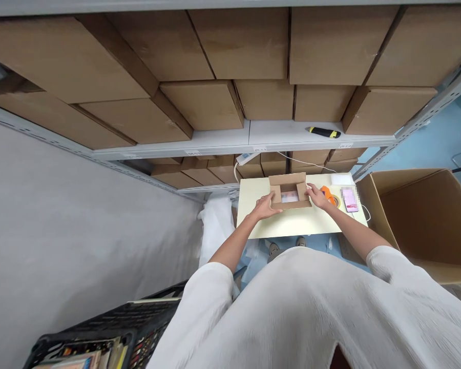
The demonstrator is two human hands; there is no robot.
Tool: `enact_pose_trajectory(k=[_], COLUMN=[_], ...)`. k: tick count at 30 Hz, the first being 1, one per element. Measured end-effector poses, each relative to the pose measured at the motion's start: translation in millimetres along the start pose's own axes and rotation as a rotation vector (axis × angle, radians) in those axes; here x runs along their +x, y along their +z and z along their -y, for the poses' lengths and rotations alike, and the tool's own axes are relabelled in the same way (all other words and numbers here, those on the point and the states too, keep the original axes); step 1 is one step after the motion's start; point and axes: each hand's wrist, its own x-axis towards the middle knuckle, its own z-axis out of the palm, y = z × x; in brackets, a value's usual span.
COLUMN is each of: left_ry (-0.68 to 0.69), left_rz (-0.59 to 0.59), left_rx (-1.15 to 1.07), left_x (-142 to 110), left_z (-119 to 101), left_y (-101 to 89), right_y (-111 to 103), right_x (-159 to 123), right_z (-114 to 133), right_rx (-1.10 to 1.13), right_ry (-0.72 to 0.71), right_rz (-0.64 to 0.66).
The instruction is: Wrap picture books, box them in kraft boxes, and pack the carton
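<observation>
We have an open cardboard box (291,205) mid-table, pinkish item (289,197) inside. Our left hand (265,206) grasps its near-left corner with the fingers; our right hand's (317,196) fingers touch its right side, grip unclear. Right of it: orange tape dispenser (326,192), phone (349,199), large carton (426,220) beyond.

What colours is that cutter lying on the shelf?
The cutter is black and yellow, seen best in the head view.
</observation>
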Motion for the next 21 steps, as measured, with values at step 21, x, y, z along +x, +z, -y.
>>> enact_pose_trajectory(k=[21], left_ry=[0.030], left_rz=[-0.173], left_rx=[0.227], left_x=[61], left_z=[-15], left_y=[-5.2], right_y=[6], right_x=[13], right_z=[-6], right_rx=[-0.113], right_ry=[0.039], right_rz=[-0.065])
